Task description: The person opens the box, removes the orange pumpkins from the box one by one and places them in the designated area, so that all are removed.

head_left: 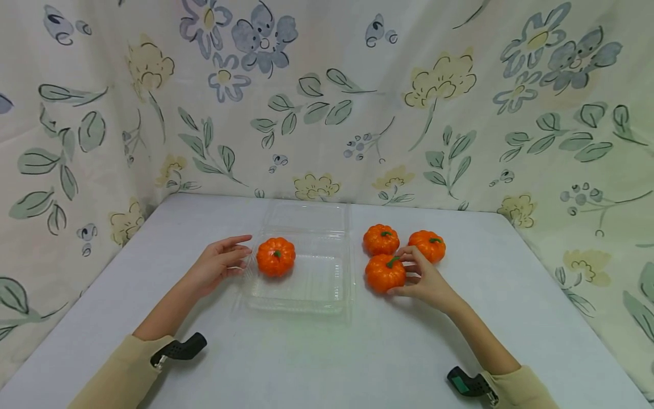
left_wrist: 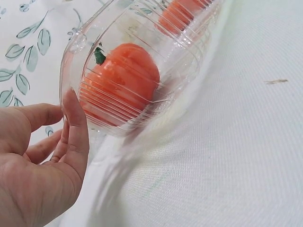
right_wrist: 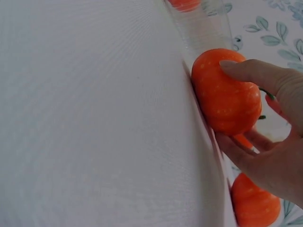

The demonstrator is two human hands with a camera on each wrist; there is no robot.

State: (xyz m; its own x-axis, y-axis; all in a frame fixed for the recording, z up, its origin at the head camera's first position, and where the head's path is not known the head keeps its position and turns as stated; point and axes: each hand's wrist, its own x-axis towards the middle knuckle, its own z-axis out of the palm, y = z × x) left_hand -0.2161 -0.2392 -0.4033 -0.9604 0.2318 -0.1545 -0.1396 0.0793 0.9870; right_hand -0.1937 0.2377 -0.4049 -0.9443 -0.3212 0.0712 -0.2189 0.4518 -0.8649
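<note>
A clear plastic clamshell container (head_left: 296, 295) lies with its lid spread back on the table, one small orange pumpkin (head_left: 276, 257) in its left part. My left hand (head_left: 219, 264) is at the container's left side, and in the left wrist view its fingers (left_wrist: 75, 125) pinch the rim. On the right, my right hand (head_left: 421, 281) grips another pumpkin (head_left: 383, 274), thumb on the near side and fingers on the far side. In the right wrist view this pumpkin (right_wrist: 225, 97) sits low, at the table surface.
Two more pumpkins stand just behind the gripped one, one to the left (head_left: 380, 240) and one to the right (head_left: 431, 247). A floral curtain (head_left: 327, 113) hangs behind the white table (head_left: 327, 363) and along its sides.
</note>
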